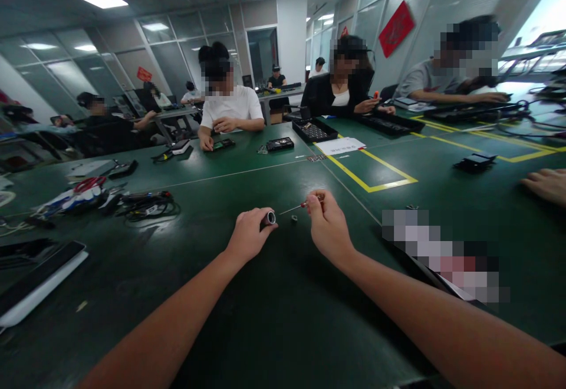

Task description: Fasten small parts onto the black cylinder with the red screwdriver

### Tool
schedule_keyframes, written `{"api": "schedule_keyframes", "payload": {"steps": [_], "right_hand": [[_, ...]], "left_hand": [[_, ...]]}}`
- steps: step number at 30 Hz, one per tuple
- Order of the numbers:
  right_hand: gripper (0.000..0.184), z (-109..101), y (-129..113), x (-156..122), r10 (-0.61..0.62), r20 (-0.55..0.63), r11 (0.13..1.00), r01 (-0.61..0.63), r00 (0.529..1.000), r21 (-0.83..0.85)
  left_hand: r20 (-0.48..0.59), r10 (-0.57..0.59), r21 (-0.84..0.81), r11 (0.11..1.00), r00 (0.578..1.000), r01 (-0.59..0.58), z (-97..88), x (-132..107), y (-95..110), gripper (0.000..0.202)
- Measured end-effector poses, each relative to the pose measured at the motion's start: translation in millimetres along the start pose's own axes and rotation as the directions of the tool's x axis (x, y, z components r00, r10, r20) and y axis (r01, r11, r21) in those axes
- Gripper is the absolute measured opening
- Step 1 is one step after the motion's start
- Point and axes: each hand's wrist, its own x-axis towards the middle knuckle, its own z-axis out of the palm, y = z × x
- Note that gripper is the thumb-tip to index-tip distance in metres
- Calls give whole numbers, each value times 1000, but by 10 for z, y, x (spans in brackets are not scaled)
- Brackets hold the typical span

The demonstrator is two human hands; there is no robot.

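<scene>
My left hand [251, 233] is closed around a short dark tube [269, 218] with a silvery rim. The tube's open end faces right, and the rest of it is hidden in my fingers. In my right hand [326, 224] I grip a thin screwdriver [294, 208] by its reddish handle. Its slim metal shaft points left, and the tip ends just short of the tube's mouth. A small metallic part [294, 219] lies on the green table [274, 306] between my hands, under the shaft.
Tangled cables [148, 203] lie to the left, near a black-and-white device [48, 283]. Yellow tape [391, 185] marks the table ahead. Black trays [315, 130] stand at the far side, where several people sit. At the right edge rests another person's hand [546, 184], near a black bracket-like part [475, 162].
</scene>
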Motion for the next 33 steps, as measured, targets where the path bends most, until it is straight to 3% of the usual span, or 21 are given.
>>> {"api": "schedule_keyframes", "payload": {"steps": [4, 9, 13, 17, 24, 28, 33], "right_hand": [[23, -18, -24, -20, -20, -66, 997, 25, 998, 70], [18, -62, -122, -92, -163, -156, 974, 184, 974, 130], [16, -91, -183, -152, -224, -150, 961, 243, 963, 130], [17, -97, -192, -164, -232, -151, 959, 252, 961, 128], [15, -91, -156, -146, -222, -132, 957, 242, 966, 161], [15, -88, -132, -149, -210, -124, 963, 227, 970, 148], [18, -87, -127, -148, -212, -112, 967, 225, 971, 122]], "left_hand": [[-42, -50, -137, 990, 998, 44, -15, -7, 16, 21], [-8, -38, -178, 983, 999, 36, -11, 11, 74, 34], [95, 40, -113, 993, 995, -29, 21, 110, 176, 27], [202, 18, -12, 1000, 979, -16, 113, 294, 309, 26], [290, 0, 115, 993, 957, -35, 307, 598, 474, 27], [326, -40, 163, 987, 945, -14, 295, 587, 506, 22], [281, -106, 144, 987, 954, 67, 119, 418, 389, 14]]}}
